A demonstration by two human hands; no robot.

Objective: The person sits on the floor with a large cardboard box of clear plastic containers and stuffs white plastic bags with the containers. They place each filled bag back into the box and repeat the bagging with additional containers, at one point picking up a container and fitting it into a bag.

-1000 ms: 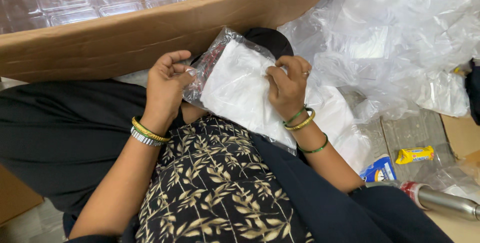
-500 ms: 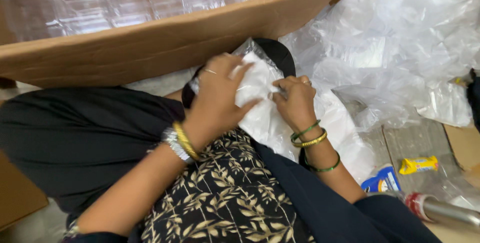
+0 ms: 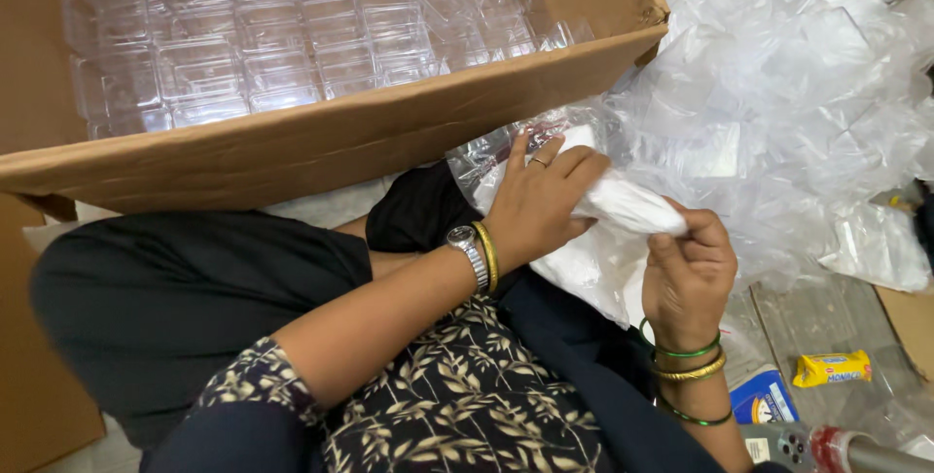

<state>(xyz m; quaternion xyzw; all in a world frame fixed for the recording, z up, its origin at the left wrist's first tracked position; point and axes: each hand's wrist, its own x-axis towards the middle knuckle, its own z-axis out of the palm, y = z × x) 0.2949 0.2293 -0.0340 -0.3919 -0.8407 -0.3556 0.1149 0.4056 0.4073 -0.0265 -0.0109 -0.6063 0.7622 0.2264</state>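
Observation:
My left hand [image 3: 541, 199] presses down on a white folded item inside a clear plastic bag [image 3: 608, 205] resting on my lap. A watch and a gold bangle sit on that wrist. My right hand [image 3: 686, 269], with green and gold bangles, pinches the right end of the same white packet between thumb and fingers. The bag's crinkled open end [image 3: 496, 154] shows beyond my left fingers, next to the cardboard box.
A large cardboard box [image 3: 321, 137] filled with clear plastic containers stands in front of me. A heap of clear plastic bags [image 3: 788, 93] lies to the right. A small yellow packet [image 3: 832, 368], a blue packet [image 3: 767, 397] and a metal bottle [image 3: 846, 450] lie at lower right.
My left hand has moved right, across the white packet, and now lies flat over it. The right hand has shifted down to the packet's right end. The view has tilted toward the box.

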